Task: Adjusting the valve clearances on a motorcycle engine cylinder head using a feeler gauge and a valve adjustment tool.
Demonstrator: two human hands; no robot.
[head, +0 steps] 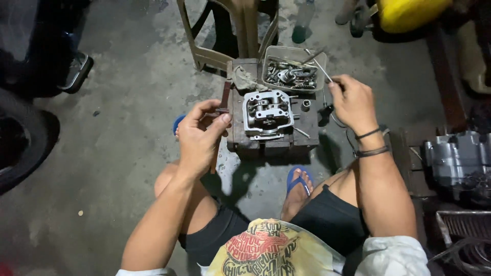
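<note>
My left hand pinches a small dark part, hovering left of the cylinder head. My right hand grips a thin metal tool beside the clear parts tray. The head sits on 1 wooden block between my knees.

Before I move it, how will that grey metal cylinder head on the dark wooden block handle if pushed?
The grey metal cylinder head looks solid cast, so probably heavy and rigid. It sits flat on the dark wooden block, so it should slide rather than roll. Its surface looks shiny, possibly oily and slippery.
</note>
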